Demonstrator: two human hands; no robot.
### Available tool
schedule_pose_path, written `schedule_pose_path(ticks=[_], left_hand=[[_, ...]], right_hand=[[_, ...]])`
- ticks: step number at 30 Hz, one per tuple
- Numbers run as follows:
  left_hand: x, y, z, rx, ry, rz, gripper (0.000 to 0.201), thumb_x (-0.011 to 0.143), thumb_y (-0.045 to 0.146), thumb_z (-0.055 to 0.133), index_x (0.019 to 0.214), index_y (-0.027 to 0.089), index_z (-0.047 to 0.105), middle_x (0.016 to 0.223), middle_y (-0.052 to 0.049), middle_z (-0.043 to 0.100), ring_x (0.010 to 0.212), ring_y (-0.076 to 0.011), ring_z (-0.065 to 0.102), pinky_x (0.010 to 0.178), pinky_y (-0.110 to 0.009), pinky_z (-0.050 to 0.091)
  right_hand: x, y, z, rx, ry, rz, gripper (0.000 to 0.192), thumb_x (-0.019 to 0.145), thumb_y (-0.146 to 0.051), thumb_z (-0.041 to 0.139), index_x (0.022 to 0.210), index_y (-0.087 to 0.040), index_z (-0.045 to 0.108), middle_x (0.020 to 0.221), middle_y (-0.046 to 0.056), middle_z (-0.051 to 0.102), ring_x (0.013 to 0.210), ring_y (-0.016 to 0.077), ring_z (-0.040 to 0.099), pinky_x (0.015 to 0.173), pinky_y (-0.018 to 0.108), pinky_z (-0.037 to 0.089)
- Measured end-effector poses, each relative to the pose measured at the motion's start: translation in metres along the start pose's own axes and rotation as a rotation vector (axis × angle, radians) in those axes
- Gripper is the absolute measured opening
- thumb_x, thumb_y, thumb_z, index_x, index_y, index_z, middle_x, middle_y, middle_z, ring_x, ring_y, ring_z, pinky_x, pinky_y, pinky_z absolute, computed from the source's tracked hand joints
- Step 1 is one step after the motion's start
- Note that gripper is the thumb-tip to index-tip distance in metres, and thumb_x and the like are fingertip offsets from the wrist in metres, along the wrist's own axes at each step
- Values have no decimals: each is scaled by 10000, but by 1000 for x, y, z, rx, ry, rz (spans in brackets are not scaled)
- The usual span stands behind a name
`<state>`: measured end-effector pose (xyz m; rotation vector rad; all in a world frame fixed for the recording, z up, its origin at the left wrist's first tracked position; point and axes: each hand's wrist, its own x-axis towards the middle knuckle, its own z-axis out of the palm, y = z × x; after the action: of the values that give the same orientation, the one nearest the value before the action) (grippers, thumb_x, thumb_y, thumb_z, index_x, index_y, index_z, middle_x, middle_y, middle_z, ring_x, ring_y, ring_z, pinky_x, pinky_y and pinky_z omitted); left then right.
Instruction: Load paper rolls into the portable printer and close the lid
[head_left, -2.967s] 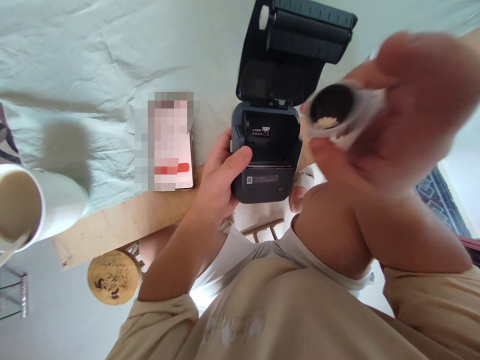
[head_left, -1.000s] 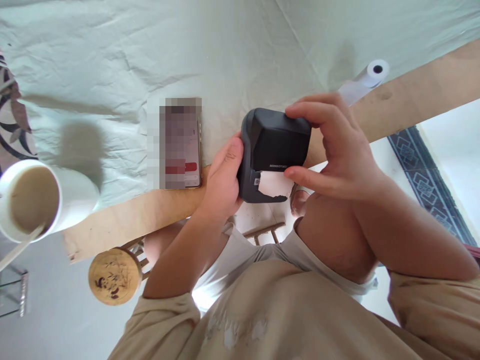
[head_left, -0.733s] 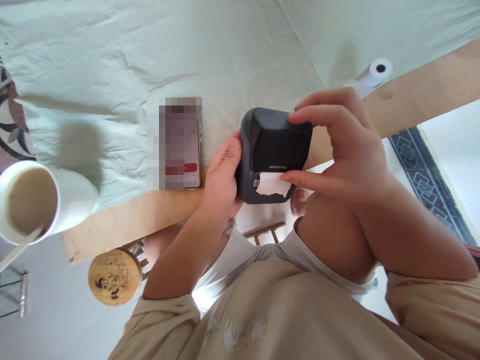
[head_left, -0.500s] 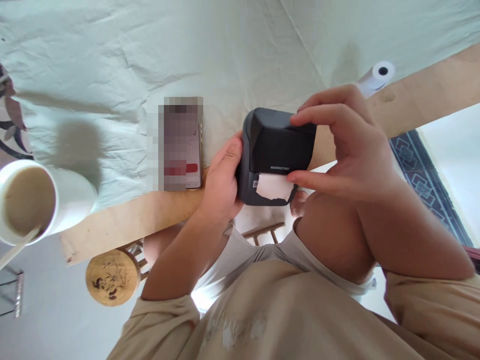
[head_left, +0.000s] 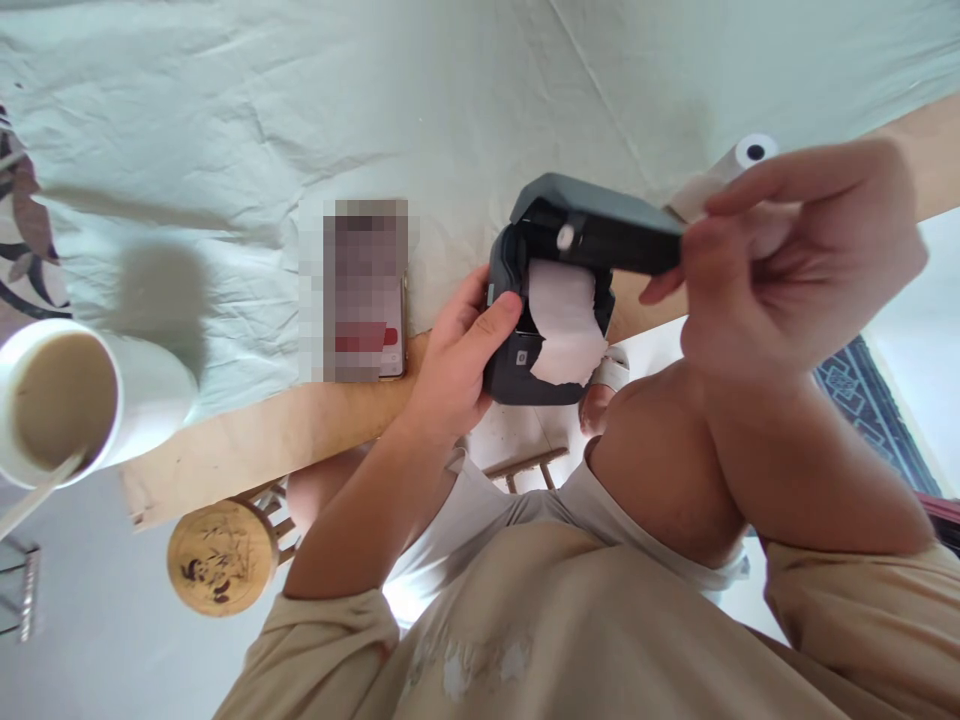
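Note:
My left hand (head_left: 461, 365) grips the left side of a small black label printer (head_left: 502, 375), its thumb resting on the rim of the open compartment. The printer's lid (head_left: 622, 222) stands raised on the far side. At the lid's right end, my right hand (head_left: 810, 255) has its fingers closed on the edge. Inside the compartment sits a white paper roll (head_left: 562, 300), with a torn end hanging over the printer's front. Behind my right hand, a second white paper roll (head_left: 731, 170) lies on the cloth, partly hidden.
A phone (head_left: 367, 300), partly pixelated, lies left of the printer near the wooden table edge (head_left: 285, 430). Farther left stands a white cup (head_left: 154, 390) with a brownish drink and a spoon handle. Below the table is a round wooden stool (head_left: 221, 560).
The printer's lid has swung up from closed, showing the paper roll inside. My right hand moved right and up with the lid's edge. My left thumb shifted onto the rim.

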<state>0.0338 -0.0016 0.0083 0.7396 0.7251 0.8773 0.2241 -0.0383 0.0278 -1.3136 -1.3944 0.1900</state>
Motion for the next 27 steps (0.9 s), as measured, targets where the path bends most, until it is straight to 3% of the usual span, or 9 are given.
schedule_pose_path(ticks=[3, 5, 8, 12, 15, 20, 23, 27], left_hand=[[1, -1, -2, -2, 18, 7, 281, 874, 468, 753, 1013, 223, 742, 871, 4, 750, 756, -129, 718, 638, -194, 560], [2, -1, -3, -7, 19, 2, 276, 876, 457, 754, 1025, 225, 744, 878, 8, 752, 768, -130, 730, 658, -194, 576], [2, -1, -4, -1, 12, -3, 275, 877, 437, 759, 1054, 228, 736, 904, 7, 760, 810, -138, 749, 689, -200, 600], [2, -1, -4, 4, -7, -3, 305, 867, 448, 767, 1073, 228, 720, 953, -12, 772, 981, -189, 765, 845, -255, 632], [2, -1, -3, -11, -5, 5, 294, 871, 422, 769, 1086, 228, 719, 966, -8, 776, 1043, -195, 759, 923, -271, 626], [1, 0, -4, -28, -4, -11, 261, 893, 404, 747, 1087, 233, 710, 1000, -4, 782, 1106, -207, 747, 973, -301, 623], [1, 0, -4, -21, -22, -8, 267, 891, 405, 751, 1089, 232, 706, 1008, -11, 785, 1163, -220, 728, 987, -304, 617], [-1, 0, -3, 26, -63, -13, 326, 887, 426, 754, 1147, 242, 689, 1077, -30, 781, 1198, -235, 711, 930, -291, 625]], right_hand=[[6, 6, 2, 160, 93, -65, 99, 981, -309, 622, 973, -211, 621, 796, -13, 632, 695, 85, 673, 545, 216, 464], [9, 10, 2, 158, 42, -29, 70, 965, -270, 631, 960, -200, 632, 819, 4, 653, 671, 79, 640, 570, 234, 482], [9, 11, 1, 65, -42, -31, 61, 931, -263, 644, 924, -204, 657, 758, 1, 551, 657, 70, 533, 538, 217, 433], [6, 8, 4, -34, -166, 34, 82, 872, -240, 682, 945, -272, 702, 977, 43, 537, 902, 126, 572, 574, 201, 506], [6, 10, 5, -9, -141, 36, 76, 863, -259, 683, 936, -274, 672, 1043, 53, 540, 1017, 153, 583, 589, 200, 506], [9, 19, 4, 25, 4, -87, 131, 888, -303, 657, 848, -206, 577, 793, 6, 521, 715, 87, 526, 566, 223, 421], [7, 14, 5, -119, -131, -161, 39, 883, -245, 664, 875, -208, 654, 757, -12, 625, 616, 68, 527, 554, 235, 431], [5, 1, 5, -253, -343, -163, 55, 876, -233, 679, 880, -230, 733, 892, -12, 740, 656, 79, 623, 565, 248, 466]])
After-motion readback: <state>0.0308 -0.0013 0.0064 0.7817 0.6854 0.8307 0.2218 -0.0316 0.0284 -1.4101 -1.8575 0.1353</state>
